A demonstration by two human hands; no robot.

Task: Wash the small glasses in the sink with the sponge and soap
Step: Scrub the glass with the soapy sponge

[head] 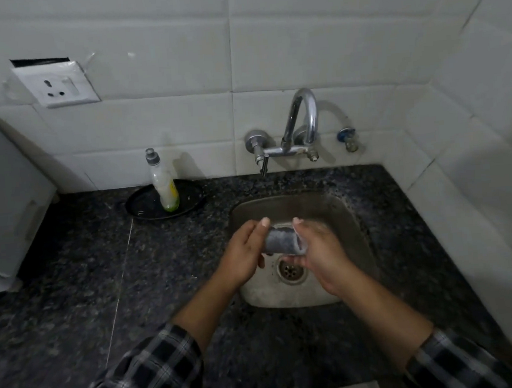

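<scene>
Over the steel sink (353, 216) I hold a small clear glass (301, 243) lying on its side, its rim facing right. A grey sponge (280, 241) fills the inside of it. My left hand (244, 256) grips the glass's closed end, thumb on top. At the rim, my right hand (320, 250) has its thumb above and its fingers below, closed on the sponge end. The soap bottle (164, 185), nearly empty with yellow-green liquid, stands upright on a black plate (142, 202) left of the sink. No other glass shows in the basin.
The tap (302, 119) arches from the tiled wall above the sink, with no water running. The drain (291, 271) lies below my hands. A dark speckled granite counter (102, 282) surrounds the basin. A grey appliance (3, 189) stands far left, and a wall socket (56, 87) hangs above.
</scene>
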